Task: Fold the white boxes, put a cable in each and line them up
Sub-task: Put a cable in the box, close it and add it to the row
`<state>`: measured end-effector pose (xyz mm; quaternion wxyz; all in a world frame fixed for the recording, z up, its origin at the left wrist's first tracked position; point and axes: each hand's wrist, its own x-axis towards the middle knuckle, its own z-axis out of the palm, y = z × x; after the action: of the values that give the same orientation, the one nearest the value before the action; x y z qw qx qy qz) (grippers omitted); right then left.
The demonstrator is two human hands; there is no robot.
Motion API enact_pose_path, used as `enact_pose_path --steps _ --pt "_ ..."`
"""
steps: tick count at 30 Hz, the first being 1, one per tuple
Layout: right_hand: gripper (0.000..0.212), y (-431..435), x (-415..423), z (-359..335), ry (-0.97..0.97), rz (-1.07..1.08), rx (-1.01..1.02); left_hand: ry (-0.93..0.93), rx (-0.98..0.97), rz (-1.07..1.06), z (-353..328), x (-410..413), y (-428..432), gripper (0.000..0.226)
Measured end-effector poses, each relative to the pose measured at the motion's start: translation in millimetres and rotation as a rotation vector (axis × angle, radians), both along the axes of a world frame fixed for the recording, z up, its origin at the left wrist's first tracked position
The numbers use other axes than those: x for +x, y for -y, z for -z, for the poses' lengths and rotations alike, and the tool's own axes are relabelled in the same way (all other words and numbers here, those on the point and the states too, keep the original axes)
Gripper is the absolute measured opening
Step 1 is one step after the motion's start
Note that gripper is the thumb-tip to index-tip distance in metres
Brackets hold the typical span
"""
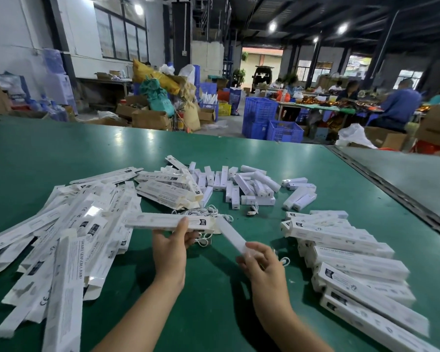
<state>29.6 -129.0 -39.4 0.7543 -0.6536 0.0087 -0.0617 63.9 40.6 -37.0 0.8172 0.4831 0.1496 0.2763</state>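
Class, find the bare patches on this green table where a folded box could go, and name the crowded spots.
Bare: the far table beyond the white sticks; the near strip between flat boxes and folded boxes. Crowded: the centre, with cables.

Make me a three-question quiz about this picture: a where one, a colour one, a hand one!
1. Where is the big pile of flat boxes? A the table's left side; B its right side; C the floor.
2. What colour is the table? A red; B green; C yellow.
3. What is the left hand doing? A lying flat; B pointing; C holding a white box.
Answers: 1 A, the pile spreads at the left. 2 B, it looks green. 3 C, it grips the box.
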Motion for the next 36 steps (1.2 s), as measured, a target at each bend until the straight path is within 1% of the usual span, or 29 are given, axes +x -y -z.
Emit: enact_pose_path --steps 2,6,11,13,16,19,26,32,35,36 --pt "0.030 0 -3 -1 0.021 -0.047 -0.025 0.013 -0.004 -0.010 0 1 -1 0.016" --pt "0.036 0 5 -3 0.009 -0.077 -0.024 0.022 0.002 -0.034 -2 2 -4 0.015" --pt "0.028 2 4 -2 0.026 -0.132 -0.044 0.020 -0.002 -0.037 -3 1 -4 0.016" --pt "0.025 3 2 -3 0.049 -0.140 -0.085 0.006 0.007 -0.041 -3 1 -3 0.016" --pt "0.030 2 -1 -6 0.072 -0.135 -0.167 -0.014 0.037 -0.049 -3 1 -5 0.015" --pt "0.035 1 -2 -9 0.067 -0.131 -0.200 -0.032 0.096 -0.040 -1 1 -5 0.012" --pt "0.026 0 -5 -14 0.058 -0.130 -0.224 -0.064 0.133 0.032 1 1 -7 0.015" --pt "0.027 1 -6 -13 0.071 -0.143 -0.278 -0.102 0.169 0.064 1 -1 -3 0.023" --pt "0.025 0 -5 -11 0.092 -0.141 -0.280 -0.098 0.220 0.126 -2 -5 5 0.020" --pt "0.022 0 -3 -9 0.086 -0.131 -0.249 -0.090 0.219 0.142 -3 -6 8 0.018"
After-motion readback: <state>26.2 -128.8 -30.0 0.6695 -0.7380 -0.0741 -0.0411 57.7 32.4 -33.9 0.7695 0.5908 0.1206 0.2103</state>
